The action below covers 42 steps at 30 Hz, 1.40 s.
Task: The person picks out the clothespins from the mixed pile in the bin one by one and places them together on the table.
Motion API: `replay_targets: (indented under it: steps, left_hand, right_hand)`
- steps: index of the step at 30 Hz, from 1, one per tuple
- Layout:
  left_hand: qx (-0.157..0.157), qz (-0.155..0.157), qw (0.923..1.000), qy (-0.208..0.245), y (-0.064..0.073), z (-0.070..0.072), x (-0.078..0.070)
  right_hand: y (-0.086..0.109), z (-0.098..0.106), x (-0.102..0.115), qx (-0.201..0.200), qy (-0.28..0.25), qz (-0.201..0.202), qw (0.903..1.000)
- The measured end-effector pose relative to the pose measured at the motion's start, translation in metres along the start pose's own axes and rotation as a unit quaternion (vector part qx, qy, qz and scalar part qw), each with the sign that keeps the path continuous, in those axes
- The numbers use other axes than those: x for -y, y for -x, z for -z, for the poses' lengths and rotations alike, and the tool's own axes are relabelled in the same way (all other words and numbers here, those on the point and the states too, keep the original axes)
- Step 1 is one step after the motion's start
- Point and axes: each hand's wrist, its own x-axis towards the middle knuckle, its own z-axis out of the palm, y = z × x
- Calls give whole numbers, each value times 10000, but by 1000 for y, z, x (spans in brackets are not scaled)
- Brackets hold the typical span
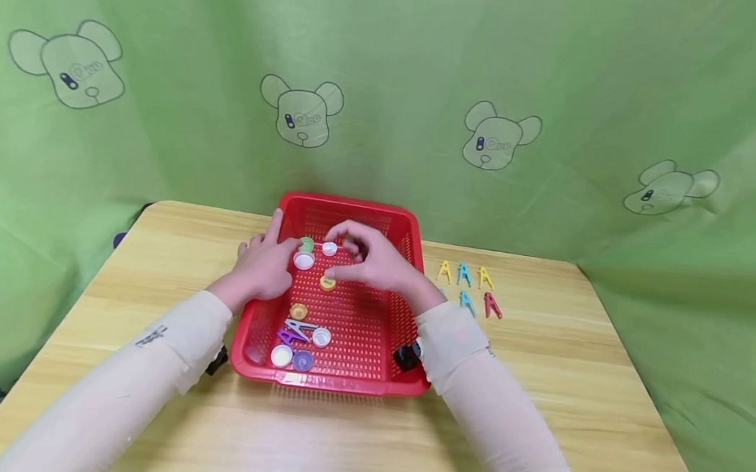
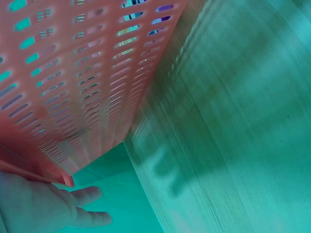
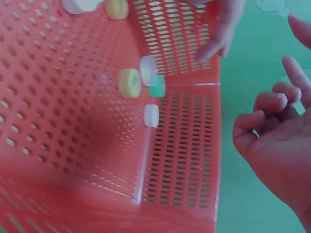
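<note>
A red perforated plastic basket point(image 1: 349, 385) stands on the wooden table. My left hand point(image 1: 264, 269) rests over its left rim, index finger stretched out and thumb reaching inside; straight fingers show outside the wall in the left wrist view. Above the basket hovers my right hand point(image 1: 371, 259), thumb and index finger apart with nothing between them. Below it lie a yellow bottle cap point(image 1: 327, 283) and a white cap point(image 1: 329, 249). Beside these are a pale cap point(image 1: 303, 261) and a green cap point(image 1: 306, 244), near my left thumb.
Toward the basket's front left lie an orange cap point(image 1: 298, 311), a white clothespin point(image 1: 299, 326), a purple clothespin point(image 1: 289, 337), a purple cap point(image 1: 302, 361) and white caps point(image 1: 282, 356). Several clothespins point(image 1: 464, 274) lie on the table point(image 1: 551, 376) to the right. A green curtain point(image 1: 401, 64) hangs behind.
</note>
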Motion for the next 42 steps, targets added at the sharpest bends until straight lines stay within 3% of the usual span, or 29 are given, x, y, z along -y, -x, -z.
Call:
replay_targets:
  steps: [7,12,22,31,42]
  left_hand:
    - [-67,-3,10000,26,0,1,0]
    - [-96,5,9999,-66,-2,1,2]
    - [-70,-39,9997,-224,-5,-1,3]
    - [-96,-30,9998,-177,-4,-1,4]
    - [-57,-39,9999,-135,-3,1,3]
  right_hand:
    - [-1,-12,-7,853,-9,111,9963]
    - [-4,-20,-12,1152,1,196,9931]
    - [-6,-33,-17,1767,272,-110,9838]
    - [-9,-46,-22,2486,159,-275,9681]
    - [-10,-58,-28,2947,726,-823,9493]
